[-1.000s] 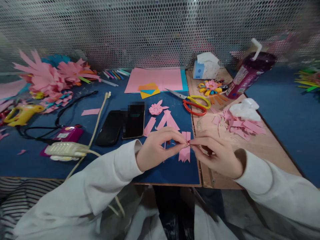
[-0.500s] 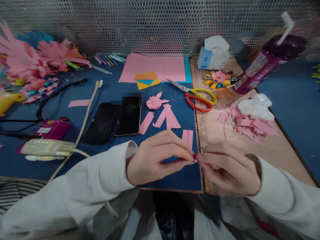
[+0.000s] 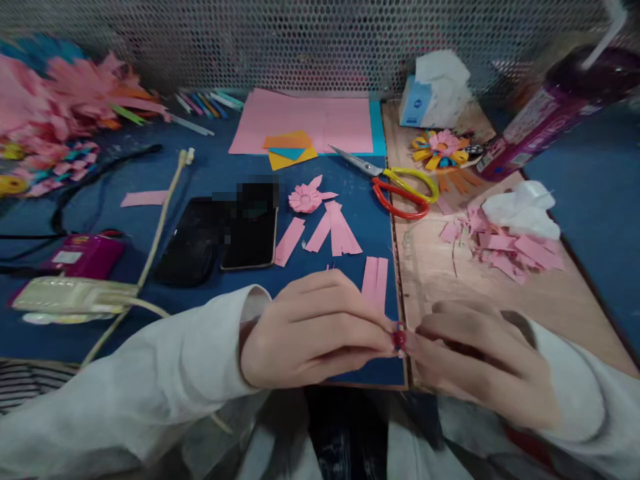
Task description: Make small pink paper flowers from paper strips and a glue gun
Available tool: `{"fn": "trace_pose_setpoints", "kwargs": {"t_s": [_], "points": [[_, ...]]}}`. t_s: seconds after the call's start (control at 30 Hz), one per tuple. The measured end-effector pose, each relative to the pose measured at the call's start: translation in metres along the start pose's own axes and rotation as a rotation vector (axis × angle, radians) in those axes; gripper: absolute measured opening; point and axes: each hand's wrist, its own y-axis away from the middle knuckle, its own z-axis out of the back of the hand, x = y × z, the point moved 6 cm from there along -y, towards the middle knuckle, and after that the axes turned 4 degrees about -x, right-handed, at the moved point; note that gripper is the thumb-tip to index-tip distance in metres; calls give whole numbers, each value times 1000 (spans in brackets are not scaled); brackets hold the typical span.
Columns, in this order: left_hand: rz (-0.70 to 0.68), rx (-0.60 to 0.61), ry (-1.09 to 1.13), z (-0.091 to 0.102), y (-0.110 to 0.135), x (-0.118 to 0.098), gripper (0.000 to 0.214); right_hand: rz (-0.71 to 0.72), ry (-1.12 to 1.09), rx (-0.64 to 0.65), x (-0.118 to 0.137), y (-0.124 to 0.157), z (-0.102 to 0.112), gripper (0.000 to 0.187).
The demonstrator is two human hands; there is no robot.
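My left hand (image 3: 315, 330) and my right hand (image 3: 480, 363) meet fingertip to fingertip at the near edge of the blue mat (image 3: 200, 173). Both are pinched shut on one small thing at the point where they touch; it is too small and hidden to name. Just beyond them lies a cut pink paper strip (image 3: 375, 280). Farther back lie more pink strips (image 3: 333, 233) and a small pink paper flower (image 3: 306, 198).
Two dark phones (image 3: 220, 233) lie left of the strips. Red-and-yellow scissors (image 3: 400, 190), pink sheets (image 3: 305, 123), a tissue box (image 3: 433, 93), a purple bottle (image 3: 555, 110), paper scraps (image 3: 505, 247), a colourful flower (image 3: 443, 147), pens (image 3: 200, 107), a glue gun cable and paper flowers (image 3: 55, 113) surround the mat.
Both hands have drawn toward me to the mat's near edge, still pinched together. The pink strip that hung below the fingers is no longer seen in them. The view has tilted down.
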Motion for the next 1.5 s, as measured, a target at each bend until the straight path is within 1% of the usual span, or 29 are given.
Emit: {"fn": "trace_pose_setpoints", "kwargs": {"t_s": [0.07,0.2,0.43,0.63,0.93,1.1,1.2,1.3,1.33,1.4,1.5], "points": [[-32,7,-7,1,-1,-1,9,28,28,-18,2,-2,1,24],[-70,4,-18,2,-3,-3,7,9,42,-43,3,-4,2,22],[-52,-13,-33,2,-2,-2,6,19,9,-66,3,-4,2,22],[-4,42,-7,2,0,-1,11,7,-42,-81,3,-5,1,22],[-21,24,-29,3,-1,-4,9,-42,-1,-58,2,-5,3,23],[-51,7,-49,2,-1,-6,10,-18,-2,-62,2,-7,5,21],[24,-65,-67,-1,-1,-1,10,-46,-63,-94,-2,-15,6,17],[170,-171,-66,-3,1,9,10,-191,-192,-171,-11,-22,4,20],[221,-185,-52,-4,2,12,10,-247,-238,-193,-14,-23,3,19],[309,-183,-6,-8,3,18,9,-337,-313,-212,-18,-23,-2,17],[381,-145,77,-13,5,23,10,-419,-378,-226,-22,-18,-9,14]]}}
